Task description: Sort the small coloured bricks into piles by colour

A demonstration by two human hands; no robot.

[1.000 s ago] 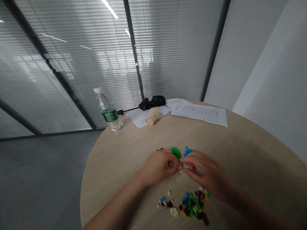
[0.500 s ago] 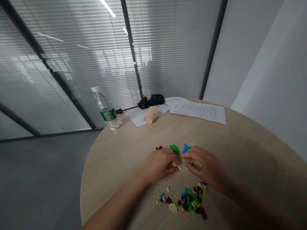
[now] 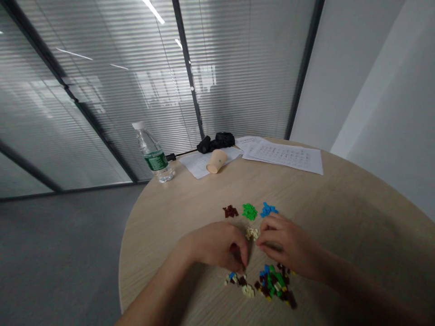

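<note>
My left hand (image 3: 222, 246) reaches down at a small scattered group of mixed toy bricks (image 3: 248, 291), thumb and forefinger pinched together at its far edge. Whatever is between those fingertips is too small to make out. Fingers curled and tips close together, my right hand (image 3: 288, 242) is just right of a cream brick pile (image 3: 252, 233); I cannot make out what it holds. A blue brick pile (image 3: 268, 209) lies just beyond its knuckles. Closer to me is a larger mixed pile of green, brown, blue and yellow bricks (image 3: 276, 283).
Brown bricks (image 3: 230, 211) and green bricks (image 3: 249, 211) form separate piles beyond my hands. Farther back are a water bottle (image 3: 157, 158), a tipped paper cup (image 3: 216, 161), a folded black umbrella (image 3: 217, 141) and printed sheets (image 3: 285, 156) on the round wooden table (image 3: 163, 226).
My left hand has drawn back from the cream pile toward the scattered mixed bricks, uncovering the brown pile. My right hand has come slightly nearer, its fingertips closer together, with no red pieces showing now.
</note>
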